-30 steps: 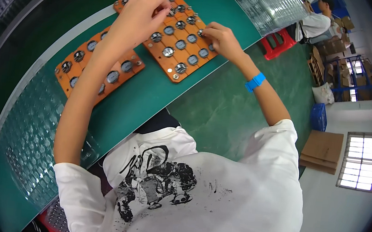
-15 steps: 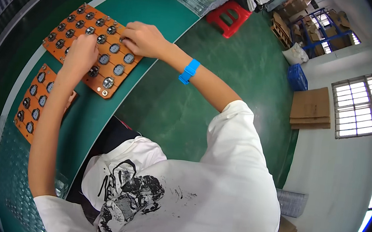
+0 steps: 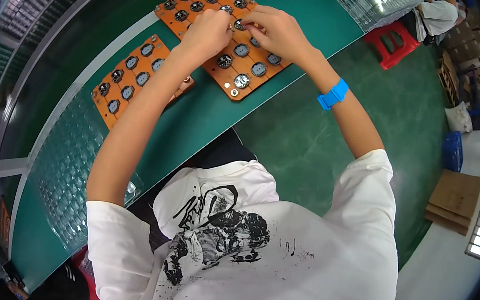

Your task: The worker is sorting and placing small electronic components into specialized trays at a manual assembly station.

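Note:
My left hand (image 3: 209, 33) is bent over an orange board (image 3: 228, 86) that carries rows of round grey-and-black button-like parts. Its thumb and fingers are pressed together above the board, and whatever they hold is hidden. From the right, my right hand (image 3: 278, 33) reaches over the same board, with thumb and forefinger pinched beside one round part (image 3: 239, 24). I cannot make out what is in that pinch. The fingertips of both hands are close together. Left of my left forearm lies a second, smaller-looking orange board (image 3: 122, 86) with similar round parts, partly covered by the arm.
Both boards rest on a green tabletop (image 3: 219, 125). Clear bubble wrap (image 3: 68, 181) covers its near left part, and more clear wrapping (image 3: 381, 5) lies at the far end. A red stool (image 3: 391, 46) stands beyond the table's right edge. Another person (image 3: 438, 18) is at the back.
The view has swung, so the boards and both arms appear farther right and higher. My right hand's fingertips have come in closer to my left hand's.

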{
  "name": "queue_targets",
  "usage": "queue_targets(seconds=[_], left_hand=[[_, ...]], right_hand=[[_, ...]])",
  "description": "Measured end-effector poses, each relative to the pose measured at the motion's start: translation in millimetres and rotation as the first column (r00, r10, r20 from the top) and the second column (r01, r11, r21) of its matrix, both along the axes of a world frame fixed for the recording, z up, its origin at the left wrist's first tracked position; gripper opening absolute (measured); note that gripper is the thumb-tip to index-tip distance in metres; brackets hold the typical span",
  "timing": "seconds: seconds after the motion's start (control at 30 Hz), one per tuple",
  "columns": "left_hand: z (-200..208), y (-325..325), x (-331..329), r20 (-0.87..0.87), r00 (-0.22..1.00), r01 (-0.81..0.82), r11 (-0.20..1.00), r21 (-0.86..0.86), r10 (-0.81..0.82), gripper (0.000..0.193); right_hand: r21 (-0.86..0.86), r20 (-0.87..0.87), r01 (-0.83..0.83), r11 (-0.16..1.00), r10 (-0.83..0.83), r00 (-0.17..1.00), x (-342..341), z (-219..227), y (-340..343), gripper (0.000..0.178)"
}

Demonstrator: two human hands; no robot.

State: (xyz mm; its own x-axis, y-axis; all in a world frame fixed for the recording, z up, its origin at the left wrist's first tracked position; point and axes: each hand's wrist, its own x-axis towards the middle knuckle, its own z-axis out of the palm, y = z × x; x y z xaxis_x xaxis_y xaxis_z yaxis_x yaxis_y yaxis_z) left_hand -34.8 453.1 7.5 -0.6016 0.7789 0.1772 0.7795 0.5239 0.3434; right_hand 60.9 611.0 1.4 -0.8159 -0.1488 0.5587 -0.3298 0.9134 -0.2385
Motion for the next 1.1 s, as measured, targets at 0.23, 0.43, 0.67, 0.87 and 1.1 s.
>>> queue_targets(seconds=[0.23,0.43,0.67,0.87,1.1], left_hand=[[3.8,-19.9,-22.3,0.093,0.986,0.13,0.986,0.104,-0.14,0.016],[-1.3,-32.0,-27.5,0.061,0.981,0.169,0.971,0.172,-0.182,0.013],[26.4,-68.6,-36.0,-0.041,0.996,0.084,0.913,0.399,-0.074,0.014],[34.7,-99.7,-39.9,-0.016,0.999,0.036,0.898,0.439,-0.032,0.017],[19.7,-98.1,-12.6,0.158,0.972,0.083,0.882,0.464,-0.175,0.015]], right_hand=[[0.041,0.176,-0.044,0.998,0.036,0.984,-23.4,4.1,-22.3,0.014],[0.114,0.187,-0.05,0.992,0.028,0.982,-32.3,-2.0,-28.7,0.013],[0.1,0.151,-0.134,0.986,0.118,0.981,-33.6,-2.6,-23.7,0.008],[0.036,0.16,-0.159,0.987,0.151,0.975,-36.4,-10.0,-18.5,0.008],[0.071,0.228,-0.098,0.993,0.08,0.97,-34.5,-0.3,-22.5,0.01]])
